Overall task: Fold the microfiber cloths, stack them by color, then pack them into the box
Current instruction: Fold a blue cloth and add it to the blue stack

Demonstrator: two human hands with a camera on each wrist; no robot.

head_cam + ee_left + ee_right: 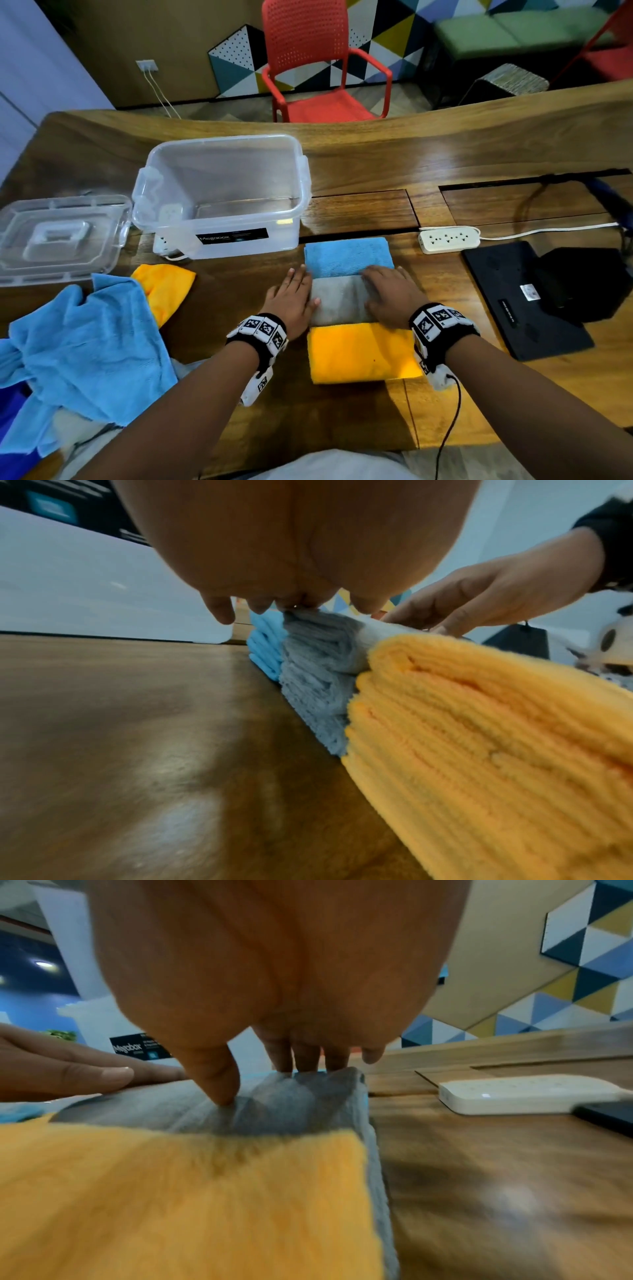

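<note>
A: Where are we in the job?

B: Stacking, I'd say. Three folded piles sit in a row on the table (359, 164): the blue stack (347, 255) farthest, the grey stack (337, 301) in the middle, the yellow stack (359, 353) nearest, each touching its neighbour.

A: And the hands?

B: Both are on the grey stack. The left hand (294, 301) lies flat along its left edge, fingers straight, thumb resting on the cloth. The right hand (390, 294) presses down on the right end, fingers out straight and its thumb (219, 1080) dimpling the top layer. Neither is wrapped round anything; it looks like squaring up and flattening, not lifting.

A: Is the folding finished?

B: No. A loose blue cloth (89, 346) is heaped at the left, with a loose yellow cloth (168, 287) beside it, both unfolded.

A: The box?

B: The clear box (222, 195) stands open behind the piles, nothing in it that I can see, its lid (58, 236) lying to its left.

A: So what next?

B: Probably let go of the grey stack and reach left for a loose cloth. It needs spreading flat before folding, then placing on the pile of its own colour without knocking the neighbours crooked
</note>
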